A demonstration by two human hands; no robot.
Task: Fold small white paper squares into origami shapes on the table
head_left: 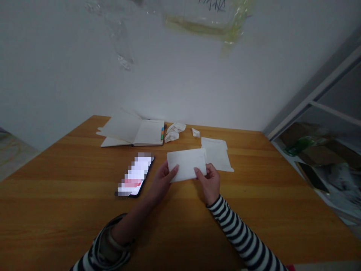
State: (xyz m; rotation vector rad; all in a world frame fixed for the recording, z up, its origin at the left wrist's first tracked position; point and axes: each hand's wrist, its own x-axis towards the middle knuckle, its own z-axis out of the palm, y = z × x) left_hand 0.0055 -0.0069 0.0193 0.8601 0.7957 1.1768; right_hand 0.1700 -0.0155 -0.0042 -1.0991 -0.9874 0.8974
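A white sheet of paper [186, 162], seemingly folded, is held up in front of me above the wooden table. My left hand [165, 176] pinches its lower left side, thumb on the near face and fingers behind. At the lower right edge my right hand [210, 181] grips it the same way. Beyond the right hand lies a loose sheet of paper [218, 153] with an uneven edge, partly covered by the held paper. To the left of my left hand rests a phone [138, 173] with its screen lit and blurred out.
An open notebook [149, 132] with coloured tabs lies at the back left of the wooden table [84, 218]. Crumpled paper [174, 131] and a smaller crumpled piece [195, 132] sit near the wall. Shelves with assorted objects, including a green bottle [299, 145], stand at the right.
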